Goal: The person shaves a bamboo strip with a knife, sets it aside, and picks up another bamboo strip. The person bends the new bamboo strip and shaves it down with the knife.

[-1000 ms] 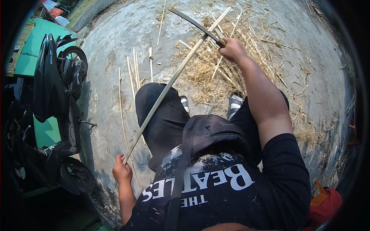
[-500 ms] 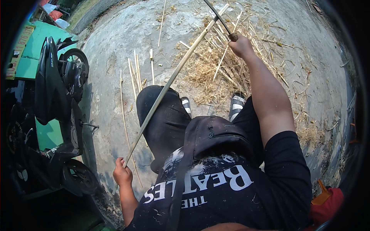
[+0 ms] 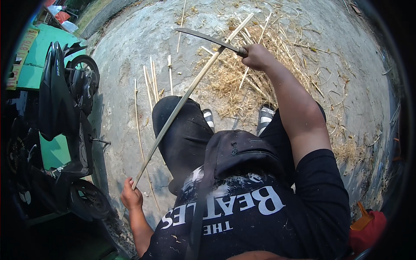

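A long pale bamboo strip runs slantwise over my bent left leg, its far end above the shavings. My left hand is closed round it near its lower end, and a short tail sticks out behind. In my right hand is the handle of a machete, its dark, slightly curved blade pointing left. The blade crosses the strip near its far end and seems to touch it. A heap of curly bamboo shavings lies on the ground beyond my feet, partly beneath the strip.
Several thin bamboo strips lie on the concrete ground to the left. A black motorbike stands at the left edge beside a green panel. At the lower right is a red item. A dark bag rests on my lap.
My right hand has come nearer and to the left, and the machete has swung from pointing far ahead to pointing left across the strip. The strip's lower end has shifted slightly left with my left hand.
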Action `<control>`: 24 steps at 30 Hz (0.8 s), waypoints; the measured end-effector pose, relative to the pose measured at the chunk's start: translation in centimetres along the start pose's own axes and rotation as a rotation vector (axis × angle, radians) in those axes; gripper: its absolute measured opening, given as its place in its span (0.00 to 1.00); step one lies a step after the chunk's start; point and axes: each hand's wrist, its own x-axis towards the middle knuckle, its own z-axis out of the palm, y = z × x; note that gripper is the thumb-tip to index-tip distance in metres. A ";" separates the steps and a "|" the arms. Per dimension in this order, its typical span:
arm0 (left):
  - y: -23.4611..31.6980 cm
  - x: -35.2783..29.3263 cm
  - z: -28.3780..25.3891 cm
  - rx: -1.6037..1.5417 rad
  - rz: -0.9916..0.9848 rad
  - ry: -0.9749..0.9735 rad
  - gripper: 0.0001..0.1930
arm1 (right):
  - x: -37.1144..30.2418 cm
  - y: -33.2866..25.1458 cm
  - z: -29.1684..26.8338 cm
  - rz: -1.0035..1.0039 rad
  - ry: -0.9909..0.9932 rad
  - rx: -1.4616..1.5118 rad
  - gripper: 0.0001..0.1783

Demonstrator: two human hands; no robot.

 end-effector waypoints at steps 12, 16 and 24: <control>-1.3 -0.2 -0.2 -0.022 0.015 -0.033 0.21 | 0.6 2.2 0.0 0.003 0.124 -0.005 0.12; -2.1 -1.3 0.5 -0.055 0.026 0.000 0.22 | -0.8 -1.0 -0.6 -0.210 0.159 -0.131 0.10; -3.6 -1.2 -0.7 -0.009 -0.007 -0.039 0.21 | 0.7 2.5 -0.1 0.030 0.174 -0.062 0.09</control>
